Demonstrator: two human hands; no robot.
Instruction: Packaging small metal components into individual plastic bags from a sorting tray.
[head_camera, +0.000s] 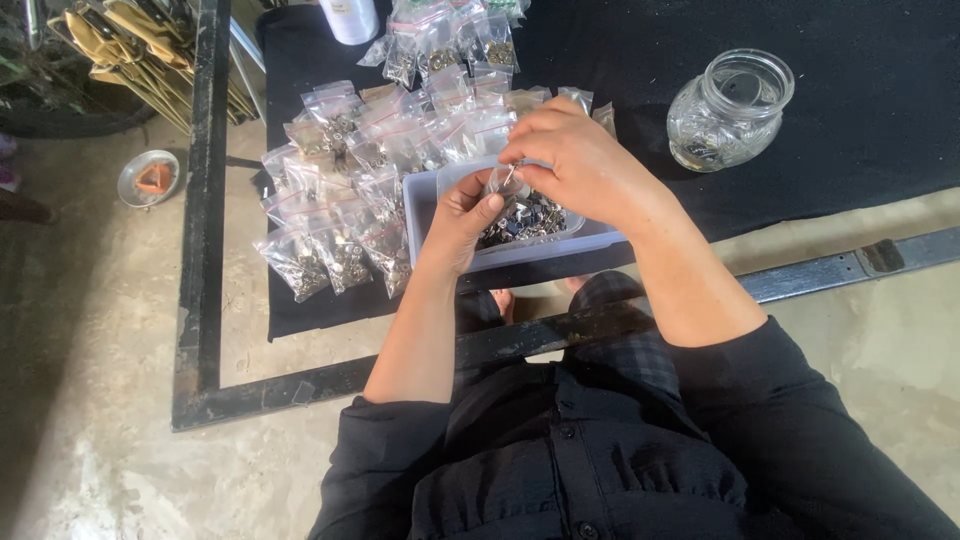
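glass jar (729, 110) on black cloth (850, 60) | metal dish (148, 178) on floor | white bottle (349, 18)

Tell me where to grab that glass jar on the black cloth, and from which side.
Take the glass jar by its narrow neck just under the rim, coming from above or its right. It stands upright, open-mouthed and apart from the bags, so a hand fits there; the patterned belly looks wider and slippery.

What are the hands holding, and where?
Both hands, left and right, pinch a small clear bag by its top edge above the tray.
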